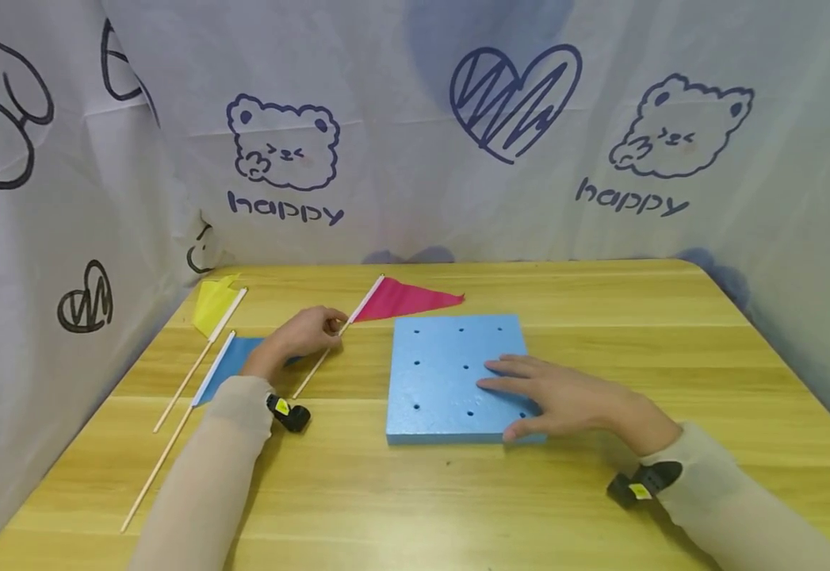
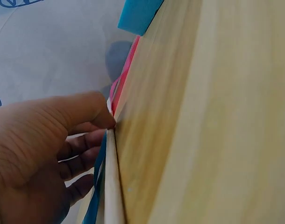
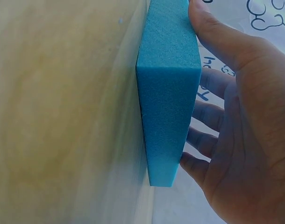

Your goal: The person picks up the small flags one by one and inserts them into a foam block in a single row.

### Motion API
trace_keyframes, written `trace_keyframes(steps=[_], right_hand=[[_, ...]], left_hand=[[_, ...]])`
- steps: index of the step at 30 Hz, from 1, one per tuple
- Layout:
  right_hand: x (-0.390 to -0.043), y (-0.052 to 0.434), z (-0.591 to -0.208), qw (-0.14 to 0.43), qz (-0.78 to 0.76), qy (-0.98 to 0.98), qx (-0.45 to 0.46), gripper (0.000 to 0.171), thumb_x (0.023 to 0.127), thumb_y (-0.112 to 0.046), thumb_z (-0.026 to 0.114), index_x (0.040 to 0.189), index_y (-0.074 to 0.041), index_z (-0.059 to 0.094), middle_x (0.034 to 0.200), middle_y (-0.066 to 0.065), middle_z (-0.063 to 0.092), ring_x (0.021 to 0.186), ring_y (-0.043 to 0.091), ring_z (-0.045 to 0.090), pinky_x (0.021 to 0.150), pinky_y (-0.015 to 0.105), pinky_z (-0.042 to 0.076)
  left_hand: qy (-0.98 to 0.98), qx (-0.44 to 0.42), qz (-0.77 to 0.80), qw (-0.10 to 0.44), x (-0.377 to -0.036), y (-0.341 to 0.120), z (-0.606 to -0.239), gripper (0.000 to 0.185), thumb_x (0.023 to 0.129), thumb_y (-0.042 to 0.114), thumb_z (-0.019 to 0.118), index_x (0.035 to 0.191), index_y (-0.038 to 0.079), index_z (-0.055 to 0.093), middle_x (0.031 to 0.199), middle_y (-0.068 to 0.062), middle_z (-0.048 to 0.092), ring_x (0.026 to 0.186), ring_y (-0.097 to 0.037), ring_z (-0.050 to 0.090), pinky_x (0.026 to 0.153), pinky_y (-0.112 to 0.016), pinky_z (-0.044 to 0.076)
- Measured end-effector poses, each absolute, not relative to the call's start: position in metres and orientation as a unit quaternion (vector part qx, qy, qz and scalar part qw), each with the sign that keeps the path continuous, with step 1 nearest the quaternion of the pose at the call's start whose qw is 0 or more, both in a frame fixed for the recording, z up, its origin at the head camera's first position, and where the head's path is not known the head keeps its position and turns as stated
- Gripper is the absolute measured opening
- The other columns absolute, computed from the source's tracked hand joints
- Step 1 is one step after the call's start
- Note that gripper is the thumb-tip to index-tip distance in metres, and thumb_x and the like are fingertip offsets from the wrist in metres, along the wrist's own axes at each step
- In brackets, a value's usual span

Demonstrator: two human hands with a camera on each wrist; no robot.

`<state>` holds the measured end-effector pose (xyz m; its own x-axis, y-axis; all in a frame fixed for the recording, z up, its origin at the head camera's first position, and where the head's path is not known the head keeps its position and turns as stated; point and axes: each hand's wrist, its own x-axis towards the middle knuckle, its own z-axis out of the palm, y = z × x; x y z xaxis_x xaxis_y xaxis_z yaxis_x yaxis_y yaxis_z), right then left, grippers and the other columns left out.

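Observation:
A square blue foam board (image 1: 443, 373) with several small holes lies flat on the wooden table (image 1: 415, 484). My right hand (image 1: 546, 396) rests flat on its near right part, fingers straight, thumb against its front edge; the board's edge (image 3: 168, 93) fills the right wrist view, and that hand (image 3: 236, 130) lies over its top. My left hand (image 1: 305, 331) pinches the wooden stick of a pink pennant flag (image 1: 403, 300) that lies on the table left of the board. In the left wrist view the thumb and fingers (image 2: 93, 121) close on the stick (image 2: 112, 186).
A blue flag (image 1: 232, 361) lies under my left wrist and a yellow flag (image 1: 213, 305) sits farther left, both on long sticks. White printed cloth (image 1: 415, 135) walls the table at the back and both sides.

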<state>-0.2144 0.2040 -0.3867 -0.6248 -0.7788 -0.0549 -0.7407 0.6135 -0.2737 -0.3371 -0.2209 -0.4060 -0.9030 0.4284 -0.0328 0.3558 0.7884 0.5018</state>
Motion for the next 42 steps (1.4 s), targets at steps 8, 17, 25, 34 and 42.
trace_keyframes(steps=[8,17,25,34,42], right_hand=[[-0.215,0.205,-0.387,0.084,-0.111,0.892,-0.431,0.082,0.085,-0.070,0.055,0.151,-0.023,0.040,0.158,0.006,0.029,0.146,0.034,0.019,0.114,0.057,0.024],[-0.214,0.204,-0.386,0.090,-0.115,0.894,-0.423,0.082,0.085,-0.069,0.057,0.151,-0.024,0.040,0.158,0.006,0.028,0.146,0.035,0.019,0.113,0.057,0.023],[-0.214,0.204,-0.386,0.089,-0.115,0.894,-0.424,0.082,0.085,-0.070,0.056,0.151,-0.023,0.041,0.158,0.006,0.029,0.145,0.035,0.020,0.113,0.057,0.024],[-0.213,0.204,-0.386,0.093,-0.113,0.897,-0.417,0.083,0.085,-0.070,0.057,0.151,-0.025,0.039,0.159,0.004,0.027,0.146,0.034,0.018,0.114,0.057,0.023],[-0.213,0.203,-0.386,0.091,-0.114,0.896,-0.419,0.082,0.085,-0.069,0.057,0.151,-0.024,0.040,0.159,0.005,0.027,0.146,0.034,0.018,0.114,0.057,0.022]], left_hand=[[0.928,0.220,0.283,0.102,-0.331,-0.218,-0.405,0.046,0.087,0.007,0.065,0.132,0.000,0.059,0.097,-0.007,0.062,0.087,-0.021,0.054,0.077,-0.034,0.047],[0.927,0.220,0.287,0.100,-0.331,-0.212,-0.405,0.036,0.086,0.005,0.064,0.122,0.002,0.065,0.090,-0.003,0.064,0.081,-0.018,0.056,0.072,-0.031,0.048],[0.934,0.221,0.259,0.111,-0.328,-0.205,-0.399,0.031,0.081,0.004,0.071,0.112,0.004,0.066,0.095,-0.006,0.064,0.086,-0.020,0.059,0.077,-0.033,0.053],[0.941,0.177,0.268,0.107,-0.327,-0.204,-0.394,0.033,0.082,0.004,0.071,0.114,0.000,0.065,0.090,-0.006,0.063,0.079,-0.020,0.057,0.069,-0.031,0.050],[0.935,0.168,0.288,0.118,-0.327,-0.205,-0.394,0.039,0.081,0.003,0.072,0.119,-0.001,0.065,0.096,-0.008,0.065,0.082,-0.020,0.059,0.070,-0.030,0.052]])
